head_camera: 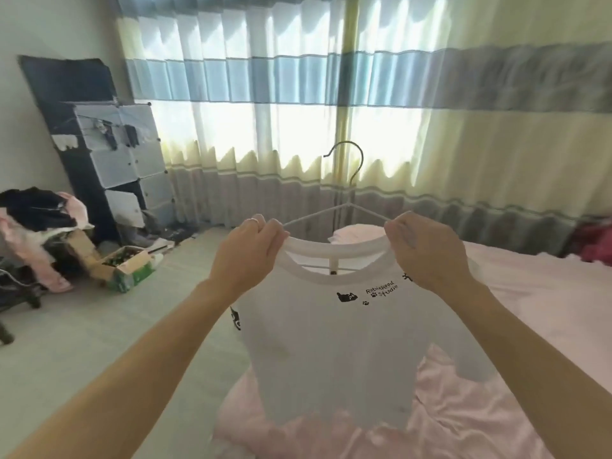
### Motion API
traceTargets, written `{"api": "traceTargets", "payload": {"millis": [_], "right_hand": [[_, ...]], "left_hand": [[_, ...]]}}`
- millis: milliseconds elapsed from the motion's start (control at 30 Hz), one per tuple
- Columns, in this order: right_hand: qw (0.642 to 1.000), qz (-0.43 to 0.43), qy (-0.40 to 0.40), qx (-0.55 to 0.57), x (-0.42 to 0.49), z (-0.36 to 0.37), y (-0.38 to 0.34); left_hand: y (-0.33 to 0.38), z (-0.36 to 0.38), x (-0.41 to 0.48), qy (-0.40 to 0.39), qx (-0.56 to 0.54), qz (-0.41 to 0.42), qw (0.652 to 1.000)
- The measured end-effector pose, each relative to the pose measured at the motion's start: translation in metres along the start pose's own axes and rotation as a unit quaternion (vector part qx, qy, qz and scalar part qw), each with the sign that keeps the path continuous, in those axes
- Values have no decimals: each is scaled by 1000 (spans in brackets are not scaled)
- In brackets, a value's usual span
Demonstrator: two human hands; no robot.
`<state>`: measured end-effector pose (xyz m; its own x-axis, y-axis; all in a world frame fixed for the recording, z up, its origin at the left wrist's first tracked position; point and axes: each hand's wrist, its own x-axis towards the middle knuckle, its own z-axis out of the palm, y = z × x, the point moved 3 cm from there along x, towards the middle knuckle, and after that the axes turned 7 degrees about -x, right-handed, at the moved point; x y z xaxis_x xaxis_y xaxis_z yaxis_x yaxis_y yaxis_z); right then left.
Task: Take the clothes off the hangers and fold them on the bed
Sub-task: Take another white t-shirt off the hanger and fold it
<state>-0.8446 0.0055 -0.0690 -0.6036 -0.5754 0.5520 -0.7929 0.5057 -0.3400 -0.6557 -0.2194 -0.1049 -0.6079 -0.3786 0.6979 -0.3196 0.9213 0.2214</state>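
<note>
The bed (546,293) had a shiny pink sheet (447,412) on it, pretty rumpled near the front edge. A small folded stack of pale clothes (356,232) sat on it toward the far side, and a reddish heap (592,243) lay at its far right corner. Over on the floor (82,342) stood an open cardboard box (127,266) and a cube cabinet (119,154).

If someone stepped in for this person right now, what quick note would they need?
Hands: the left hand and the right hand each pinch one side of the collar of the white t-shirt.
Things: the shirt is on the wire hanger, held up over the pink bed.
Done: nothing finished for this shirt.
Left: slip it off the hanger, then fold it on the bed.
</note>
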Motion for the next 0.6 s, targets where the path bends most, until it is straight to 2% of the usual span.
{"api": "traceTargets", "payload": {"millis": [167,233,367,533,600], "right_hand": [[993,76,-81,-30,-9,-29,90],[991,88,-105,1,-8,-29,111],[979,158,-96,89,3,-23,148],[971,213,-65,87,14,0,197],[971,220,-59,73,16,13,207]], "left_hand": [[98,82,22,-37,-54,67,996],[128,110,28,-40,-56,100,993],[159,159,39,-27,-61,120,991],[171,211,50,11,-61,125,990],[171,224,49,7,-57,88,994]]}}
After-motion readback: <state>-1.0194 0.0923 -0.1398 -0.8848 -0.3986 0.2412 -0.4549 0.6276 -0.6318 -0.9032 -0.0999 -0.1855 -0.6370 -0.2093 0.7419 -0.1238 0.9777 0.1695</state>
